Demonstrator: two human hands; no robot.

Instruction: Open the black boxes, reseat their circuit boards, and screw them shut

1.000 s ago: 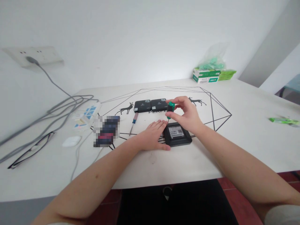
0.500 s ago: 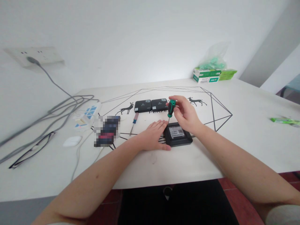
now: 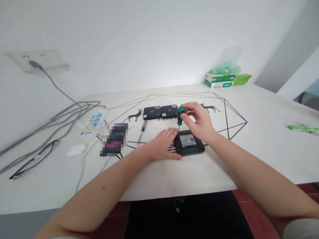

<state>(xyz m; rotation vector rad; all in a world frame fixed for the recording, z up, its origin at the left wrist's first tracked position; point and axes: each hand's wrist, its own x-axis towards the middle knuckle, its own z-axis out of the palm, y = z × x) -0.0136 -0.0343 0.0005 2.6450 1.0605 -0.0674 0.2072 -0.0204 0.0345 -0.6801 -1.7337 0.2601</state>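
A black set-top box lies label side up on the white table. My right hand is closed around the green-and-black handle of a screwdriver. The screwdriver stands nearly upright, its tip down at the far left corner of the box; the exact contact is hidden. My left hand rests flat along the box's left side, fingers stretched toward that corner and thumb by the near left corner. Beyond my hands sit two more black boxes, one on the left and one on the right, side by side.
Left of my left hand lies a second screwdriver. Farther left are a blurred-out phone, a white case, glasses, a power strip and cables. Green-and-white boxes stand at the back right; a green packet lies far right.
The screwdriver handle has shifted slightly left and down, and my right fingers have changed position around it. My left hand and the box look unmoved.
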